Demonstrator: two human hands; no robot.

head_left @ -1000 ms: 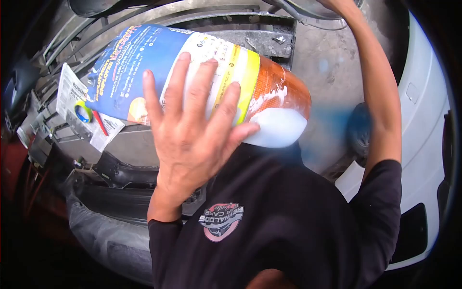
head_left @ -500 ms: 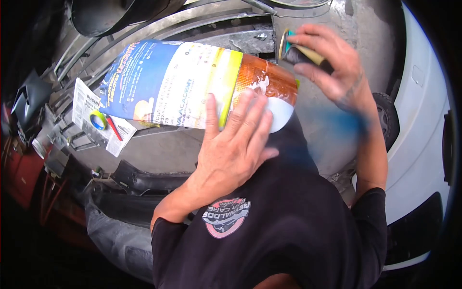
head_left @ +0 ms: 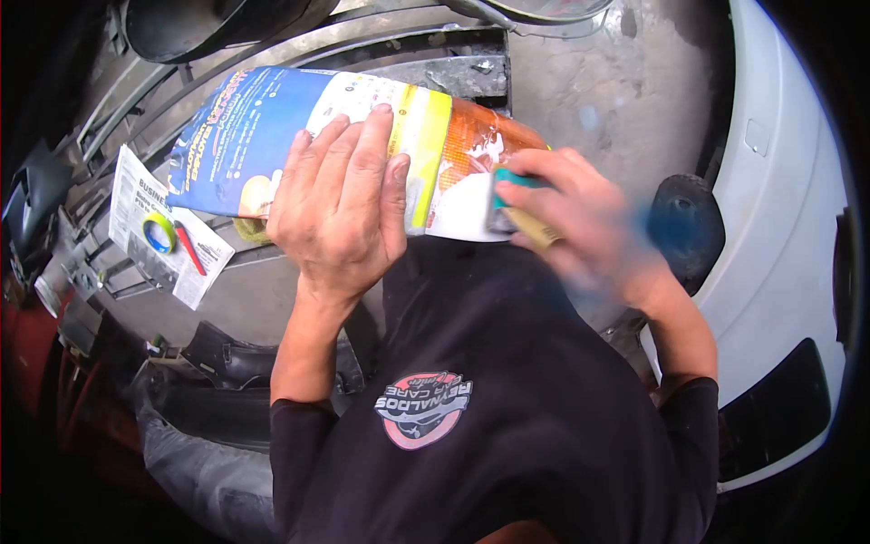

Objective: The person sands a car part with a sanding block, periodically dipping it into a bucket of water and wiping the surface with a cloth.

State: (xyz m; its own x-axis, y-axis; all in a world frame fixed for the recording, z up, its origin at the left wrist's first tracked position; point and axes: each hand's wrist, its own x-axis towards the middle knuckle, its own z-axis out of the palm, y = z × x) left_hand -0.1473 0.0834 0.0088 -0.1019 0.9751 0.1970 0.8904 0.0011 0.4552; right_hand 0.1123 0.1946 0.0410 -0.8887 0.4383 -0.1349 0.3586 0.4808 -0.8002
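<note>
A curved lamp-like piece lies in front of me, its left part wrapped in blue and white printed paper (head_left: 249,145). A yellow-green tape strip (head_left: 429,150) borders its bare orange lens (head_left: 485,127) and a smooth white area (head_left: 458,210). My left hand (head_left: 340,204) rests on the paper near the tape, fingers stretched out and holding nothing. My right hand (head_left: 589,213), partly blurred, grips a teal-and-grey sanding block (head_left: 513,189) with tan sandpaper (head_left: 533,227) folded around it. The block meets the right end of the white area.
On the left, a newspaper sheet (head_left: 131,199) carries a green tape roll (head_left: 159,233) and a red pen-like tool (head_left: 190,247). A metal frame (head_left: 439,77) stands beneath the piece. A white car panel (head_left: 788,181) is at right, a dark bumper (head_left: 213,471) at lower left.
My right hand has come down and left with the sanding block onto the white area. My left hand has slid left, off the lens and onto the printed paper.
</note>
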